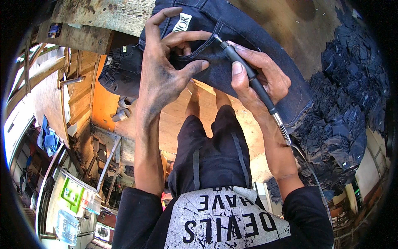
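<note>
Right beneath both hands sits a dark denim garment [219,74], the right hand [274,81] gripping a black pen-style tool [261,92] with its tip by the curved pocket seam [208,47]. Left hand's [163,76] got thumb and fingers spread, index near that tip; big dark cloth pile [344,99] off to the right hand's right.

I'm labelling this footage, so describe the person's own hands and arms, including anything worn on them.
The left hand is bare, with grimy smudges near the wrist and thumb. The right hand is bare too. Both forearms are uncovered, and short, plain black sleeves cover the upper arms.
</note>
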{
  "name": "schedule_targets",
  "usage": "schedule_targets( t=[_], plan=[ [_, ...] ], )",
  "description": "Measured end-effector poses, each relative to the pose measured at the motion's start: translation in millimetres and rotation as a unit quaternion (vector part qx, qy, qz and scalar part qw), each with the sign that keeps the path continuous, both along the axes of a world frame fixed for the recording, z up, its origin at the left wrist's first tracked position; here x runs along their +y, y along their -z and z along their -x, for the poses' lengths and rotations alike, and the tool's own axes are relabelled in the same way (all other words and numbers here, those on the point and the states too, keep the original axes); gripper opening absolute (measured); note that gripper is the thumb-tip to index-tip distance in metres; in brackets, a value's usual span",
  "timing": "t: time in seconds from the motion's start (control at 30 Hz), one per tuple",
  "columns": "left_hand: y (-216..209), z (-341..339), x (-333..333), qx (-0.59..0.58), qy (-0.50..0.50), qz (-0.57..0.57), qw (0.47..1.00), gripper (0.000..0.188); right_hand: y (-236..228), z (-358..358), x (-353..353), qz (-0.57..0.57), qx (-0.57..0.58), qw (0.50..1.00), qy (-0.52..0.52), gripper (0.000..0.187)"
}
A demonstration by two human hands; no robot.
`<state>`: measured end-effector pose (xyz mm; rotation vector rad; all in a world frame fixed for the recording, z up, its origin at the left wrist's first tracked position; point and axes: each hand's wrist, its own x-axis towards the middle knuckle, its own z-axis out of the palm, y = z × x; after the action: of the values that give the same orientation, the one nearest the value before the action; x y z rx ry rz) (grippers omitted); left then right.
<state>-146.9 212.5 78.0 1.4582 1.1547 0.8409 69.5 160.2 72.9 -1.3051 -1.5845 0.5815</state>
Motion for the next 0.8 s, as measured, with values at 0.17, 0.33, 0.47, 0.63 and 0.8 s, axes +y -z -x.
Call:
schedule_targets(
  t=[0.17,0.33,0.47,0.63,0.8],
  plan=[
    [-0.1,2.4,0.7,0.003,0.019,0.014,1.000,0.103,-2.9,1.1,-0.9,0.018,-0.004,1.000,0.018,0.026],
    [-1.0,0.1,-0.6,0.011,0.022,0.001,1.000,0.103,-4.4,1.1,-0.4,0.022,-0.008,0.999,0.031,0.026],
    [-3.1,-0.9,-1.4,0.011,0.018,0.002,1.000,0.103,-3.0,1.7,0.8,0.012,-0.025,0.999,0.044,0.026],
    [-3.0,-1.9,-3.6,0.037,0.021,-0.018,0.999,0.100,-4.6,2.6,0.2,0.023,-0.022,0.998,0.060,0.028],
    [0.2,-4.4,-6.1,0.019,0.005,-0.014,1.000,0.098,-8.0,4.5,1.3,0.056,-0.011,0.994,0.089,0.024]
  ],
)
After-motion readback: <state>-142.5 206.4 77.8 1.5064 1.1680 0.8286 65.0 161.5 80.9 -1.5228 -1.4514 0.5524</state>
